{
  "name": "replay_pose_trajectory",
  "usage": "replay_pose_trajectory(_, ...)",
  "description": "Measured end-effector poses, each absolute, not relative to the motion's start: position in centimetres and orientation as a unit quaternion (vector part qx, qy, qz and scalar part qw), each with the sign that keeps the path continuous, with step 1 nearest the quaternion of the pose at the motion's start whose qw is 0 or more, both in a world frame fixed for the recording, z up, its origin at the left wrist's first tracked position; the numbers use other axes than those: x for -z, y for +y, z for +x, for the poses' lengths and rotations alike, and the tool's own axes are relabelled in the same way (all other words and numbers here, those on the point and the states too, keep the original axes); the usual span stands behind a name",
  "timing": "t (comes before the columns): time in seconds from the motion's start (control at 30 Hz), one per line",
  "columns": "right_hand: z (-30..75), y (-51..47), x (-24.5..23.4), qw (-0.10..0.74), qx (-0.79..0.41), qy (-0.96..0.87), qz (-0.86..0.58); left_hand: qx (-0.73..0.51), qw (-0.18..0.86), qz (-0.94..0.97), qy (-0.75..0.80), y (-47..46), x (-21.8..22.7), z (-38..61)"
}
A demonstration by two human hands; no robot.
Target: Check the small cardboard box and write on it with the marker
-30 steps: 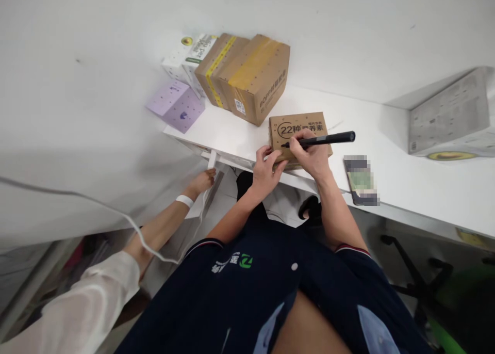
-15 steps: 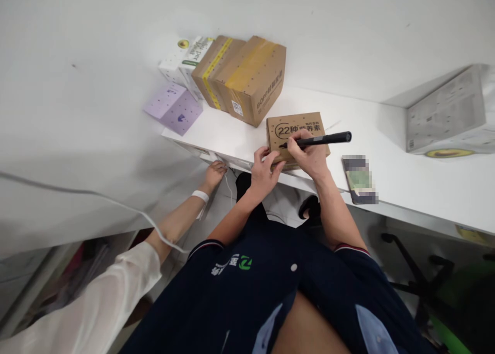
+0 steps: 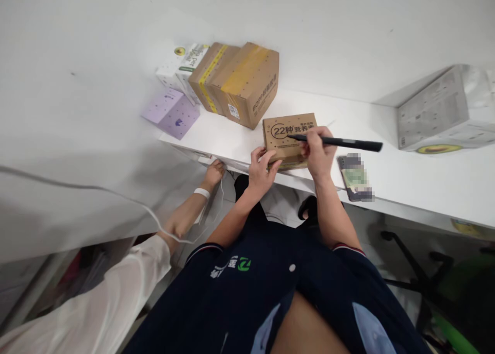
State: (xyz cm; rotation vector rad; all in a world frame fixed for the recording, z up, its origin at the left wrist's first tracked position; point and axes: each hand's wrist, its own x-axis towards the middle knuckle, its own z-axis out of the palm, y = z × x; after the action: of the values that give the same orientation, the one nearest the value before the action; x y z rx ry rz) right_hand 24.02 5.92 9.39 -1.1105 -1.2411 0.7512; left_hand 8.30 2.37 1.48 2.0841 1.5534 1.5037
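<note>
A small brown cardboard box (image 3: 285, 142) with printed lettering lies flat on the white desk near its front edge. My left hand (image 3: 261, 172) grips the box at its near left corner, fingers on top and along the side. Closed round a black marker pen (image 3: 348, 143), my right hand (image 3: 320, 155) is over the box's right part. The pen lies nearly level, its tip pointing left above the printed lettering. Whether the tip touches the cardboard I cannot tell.
Two larger taped cartons (image 3: 247, 85) stand behind, beside white packages (image 3: 185, 67) and a folded purple card (image 3: 172, 111). Right of my hand lies a phone (image 3: 353, 178); a grey-white box (image 3: 435, 111) stands farther right. Another person's hand (image 3: 214, 172) is at the desk's left front edge.
My right hand has drawn back slightly to the right and down, and the pen has swung to a flatter angle, uncovering more lettering. My left hand stays at the box corner.
</note>
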Motion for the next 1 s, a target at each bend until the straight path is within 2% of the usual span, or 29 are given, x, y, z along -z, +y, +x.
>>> replay_pose_trajectory(0.17, 28.5, 5.0, -9.0, 0.712, -0.25, -0.388, -0.529, -0.493, 0.048, 0.699, 0.515, 2.7, -1.3, 8.0)
replay_pose_trajectory(0.23, 31.1, 4.6, -8.0, 0.695, -0.254, -0.333, -0.585, -0.5, 0.052, 0.699, 0.509, 2.9, -1.1, 7.9)
replay_pose_trajectory(0.3, 33.3, 4.2, -6.5, 0.598, -0.259, -0.343, -0.677, -0.509, 0.056, 0.698, 0.5, 3.1, -1.0, 7.8)
replay_pose_trajectory(0.4, 35.1, 4.0, -3.9, 0.351, -0.23, -0.447, -0.79, -0.519, 0.061, 0.697, 0.491, 3.2, -0.9, 7.7)
replay_pose_trajectory(0.47, 35.2, 4.2, -2.5, 0.218, -0.214, -0.491, -0.816, -0.521, 0.062, 0.696, 0.491, 3.2, -0.9, 7.6)
replay_pose_trajectory(0.53, 34.8, 4.6, -1.7, 0.147, -0.204, -0.509, -0.823, -0.512, 0.069, 0.699, 0.495, 3.1, -0.9, 7.5)
replay_pose_trajectory(0.6, 34.2, 5.1, -1.6, 0.112, -0.193, -0.515, -0.828, -0.501, 0.082, 0.702, 0.5, 3.0, -0.9, 7.5)
replay_pose_trajectory(0.77, 33.8, 5.4, -2.2, 0.118, -0.164, -0.524, -0.828, -0.515, 0.148, 0.679, 0.502, 2.7, -0.3, 7.5)
replay_pose_trajectory(1.0, 32.8, 3.0, -1.2, 0.301, -0.139, -0.558, -0.761, -0.537, 0.307, 0.579, 0.532, 2.6, 2.6, 7.5)
